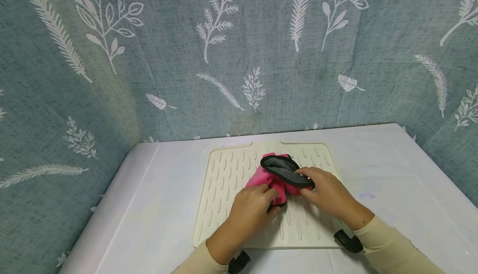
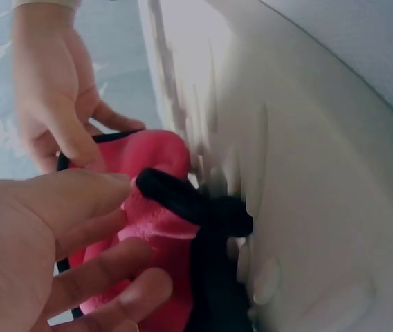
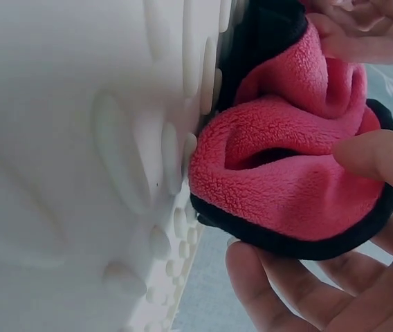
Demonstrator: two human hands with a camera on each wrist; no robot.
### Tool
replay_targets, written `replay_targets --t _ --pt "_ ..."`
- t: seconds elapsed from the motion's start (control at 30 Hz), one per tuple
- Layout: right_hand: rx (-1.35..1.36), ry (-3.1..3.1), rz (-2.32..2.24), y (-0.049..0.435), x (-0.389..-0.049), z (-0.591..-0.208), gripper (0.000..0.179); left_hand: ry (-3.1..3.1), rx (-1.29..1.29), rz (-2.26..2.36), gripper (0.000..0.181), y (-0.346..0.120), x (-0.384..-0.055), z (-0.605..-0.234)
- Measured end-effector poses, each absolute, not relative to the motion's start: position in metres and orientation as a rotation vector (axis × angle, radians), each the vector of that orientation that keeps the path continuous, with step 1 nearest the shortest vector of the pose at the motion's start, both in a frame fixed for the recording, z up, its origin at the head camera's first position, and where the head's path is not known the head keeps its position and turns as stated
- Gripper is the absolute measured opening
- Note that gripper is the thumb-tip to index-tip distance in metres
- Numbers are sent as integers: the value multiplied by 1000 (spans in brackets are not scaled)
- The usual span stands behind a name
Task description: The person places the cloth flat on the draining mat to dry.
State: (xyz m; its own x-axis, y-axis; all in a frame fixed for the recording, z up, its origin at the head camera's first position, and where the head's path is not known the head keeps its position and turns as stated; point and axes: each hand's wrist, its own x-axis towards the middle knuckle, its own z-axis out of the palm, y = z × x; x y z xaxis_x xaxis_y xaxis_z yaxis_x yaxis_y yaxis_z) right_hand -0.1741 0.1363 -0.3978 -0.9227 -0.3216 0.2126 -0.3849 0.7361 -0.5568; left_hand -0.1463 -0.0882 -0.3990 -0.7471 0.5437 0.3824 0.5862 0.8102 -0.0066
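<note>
A crumpled pink fleecy cloth (image 1: pixel 277 191) with black edging and a grey inner face (image 1: pixel 287 173) stands bunched on a cream ridged mat (image 1: pixel 224 183). At its right side my right hand (image 1: pixel 328 191) pinches the black-edged rim, thumb on the pink side and fingers behind, as the right wrist view shows (image 3: pixel 369 277). My left hand (image 1: pixel 250 207) is at the near left of the cloth. In the left wrist view its fingers (image 2: pixel 106 270) are loosely bent and spread in front of the pink folds, thumb tip right at them. A black edge strip (image 2: pixel 176 200) sticks out beyond that thumb.
The mat lies on a white-covered table (image 1: pixel 149 207). A blue-grey curtain (image 1: pixel 239 58) with white leaf prints rises behind the table and at both sides. Black wrist straps (image 1: pixel 348 241) sit below both hands near the mat's front edge.
</note>
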Motion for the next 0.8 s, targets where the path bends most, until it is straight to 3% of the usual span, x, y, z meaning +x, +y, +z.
replay_targets --t 0.7,0.8 --pt "651 -2732 896 136 -174 -397 34 -2666 -718 137 45 -81 -149 -405" --pt "681 -2666 898 136 -174 -397 27 -2685 -697 168 45 -79 -149 -405"
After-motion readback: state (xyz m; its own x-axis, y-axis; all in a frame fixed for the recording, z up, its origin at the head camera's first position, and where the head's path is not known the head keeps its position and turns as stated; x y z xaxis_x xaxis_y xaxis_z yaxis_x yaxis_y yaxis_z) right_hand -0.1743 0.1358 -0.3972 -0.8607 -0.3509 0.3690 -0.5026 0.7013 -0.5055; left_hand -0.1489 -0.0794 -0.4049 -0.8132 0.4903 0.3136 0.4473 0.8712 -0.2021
